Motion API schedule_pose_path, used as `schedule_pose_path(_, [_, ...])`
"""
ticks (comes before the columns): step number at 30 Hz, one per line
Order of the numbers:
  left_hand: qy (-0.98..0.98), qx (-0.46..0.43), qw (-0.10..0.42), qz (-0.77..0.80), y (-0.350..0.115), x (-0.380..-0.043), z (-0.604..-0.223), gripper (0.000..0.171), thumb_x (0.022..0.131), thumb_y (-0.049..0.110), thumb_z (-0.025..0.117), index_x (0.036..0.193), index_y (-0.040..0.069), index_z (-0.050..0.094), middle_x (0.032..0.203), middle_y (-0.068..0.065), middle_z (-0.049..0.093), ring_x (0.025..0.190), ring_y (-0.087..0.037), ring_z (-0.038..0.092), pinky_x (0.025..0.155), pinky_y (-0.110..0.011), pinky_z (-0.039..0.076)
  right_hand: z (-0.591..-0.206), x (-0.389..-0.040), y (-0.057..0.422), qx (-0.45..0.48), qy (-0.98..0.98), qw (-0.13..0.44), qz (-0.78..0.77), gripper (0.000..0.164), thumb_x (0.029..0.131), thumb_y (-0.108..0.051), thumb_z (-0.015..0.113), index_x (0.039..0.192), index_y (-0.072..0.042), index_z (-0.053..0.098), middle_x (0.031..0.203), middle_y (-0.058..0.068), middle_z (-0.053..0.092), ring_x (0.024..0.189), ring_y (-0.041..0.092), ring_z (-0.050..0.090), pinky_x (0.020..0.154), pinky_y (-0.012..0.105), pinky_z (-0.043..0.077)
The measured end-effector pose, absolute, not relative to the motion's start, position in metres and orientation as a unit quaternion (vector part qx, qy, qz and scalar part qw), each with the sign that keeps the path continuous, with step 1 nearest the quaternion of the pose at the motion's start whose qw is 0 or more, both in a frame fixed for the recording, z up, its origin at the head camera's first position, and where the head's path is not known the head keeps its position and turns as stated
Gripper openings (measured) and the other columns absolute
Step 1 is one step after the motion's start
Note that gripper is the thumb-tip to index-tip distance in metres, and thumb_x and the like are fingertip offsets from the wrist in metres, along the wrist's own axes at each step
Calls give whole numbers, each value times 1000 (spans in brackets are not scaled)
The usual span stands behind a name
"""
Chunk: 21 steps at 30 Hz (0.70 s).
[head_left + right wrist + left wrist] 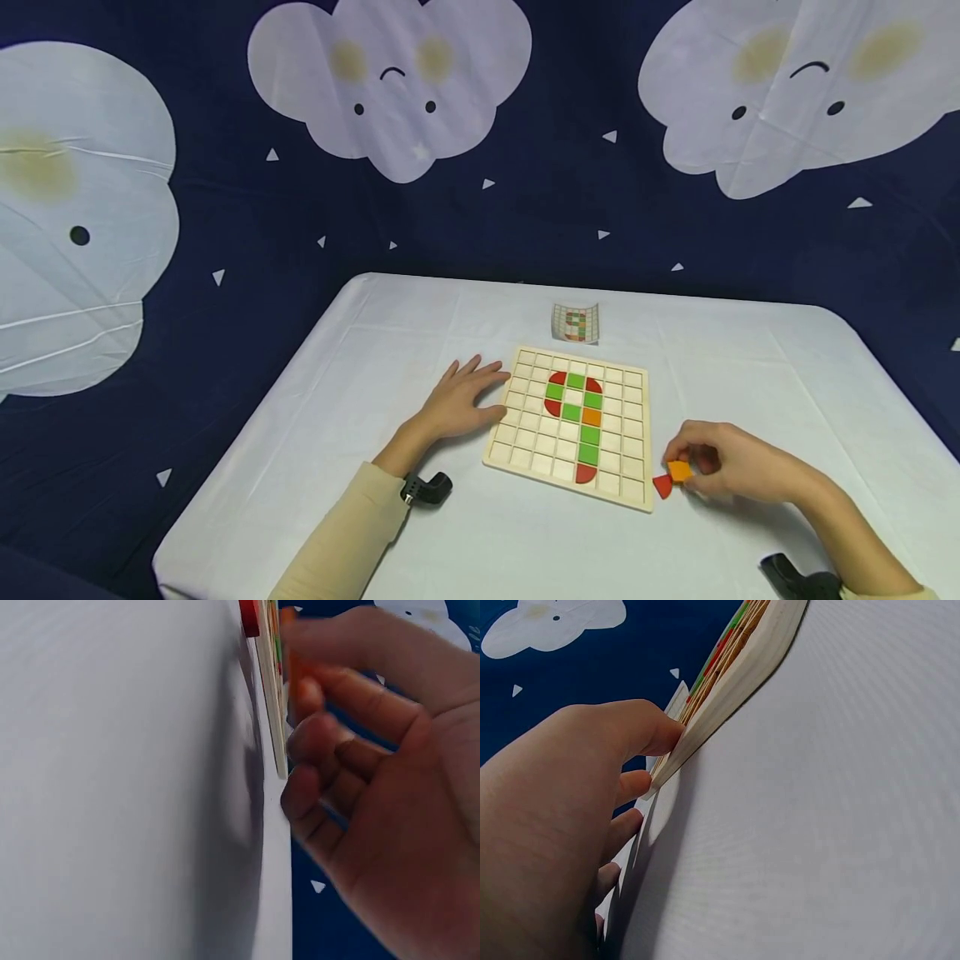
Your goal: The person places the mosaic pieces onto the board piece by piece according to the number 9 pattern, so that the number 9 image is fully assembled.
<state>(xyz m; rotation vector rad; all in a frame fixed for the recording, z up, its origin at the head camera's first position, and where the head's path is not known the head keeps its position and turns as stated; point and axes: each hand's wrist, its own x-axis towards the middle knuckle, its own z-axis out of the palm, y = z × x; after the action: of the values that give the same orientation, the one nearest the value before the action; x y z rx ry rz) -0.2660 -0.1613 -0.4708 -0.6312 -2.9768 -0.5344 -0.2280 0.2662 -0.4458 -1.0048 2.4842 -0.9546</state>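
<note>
A light wooden grid board (pixel 567 490) lies on the white table, with green, red and orange tiles set in some of its squares in a looped shape with a long stem. My left hand (pixel 453 404) rests against the board's left edge, fingers spread; the left wrist view shows the thumb (pixel 649 727) touching the rim. Off the board's lower right corner, my right hand (pixel 738 458) pinches an orange square tile (pixel 680 472) between thumb and fingers. Just beside that tile is a red rounded piece (pixel 663 486), near the board's right edge.
Behind the board stands a small curved picture card (pixel 575 323) showing a similar coloured grid pattern. White cloth (pixel 420 317) covers the table. A dark blue curtain (pixel 525 225) with clouds hangs beyond its far edge.
</note>
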Motion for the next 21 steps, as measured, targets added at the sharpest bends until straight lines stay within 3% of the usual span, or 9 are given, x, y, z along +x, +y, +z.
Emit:
schedule_pose_path(9, [-964,-203,24,-171,-162,-266,-472,61,86,55,54,142,30,48,151,10,35,144,-20,17,116,-46,5,-444,-234,256,-343,861,146,-347,27,81,-26,79,106,-26,69,84,-1,58,70,14,53,56,27,43])
schedule_pose_path(21, [-965,-204,22,-165,-161,-267,-471,61,87,55,53,143,30,47,152,11,34,144,-20,16,116,-46,5,-441,-238,236,-349,861,132,-347,30,79,-26,80,108,-27,71,92,-7,61,71,12,52,56,27,42])
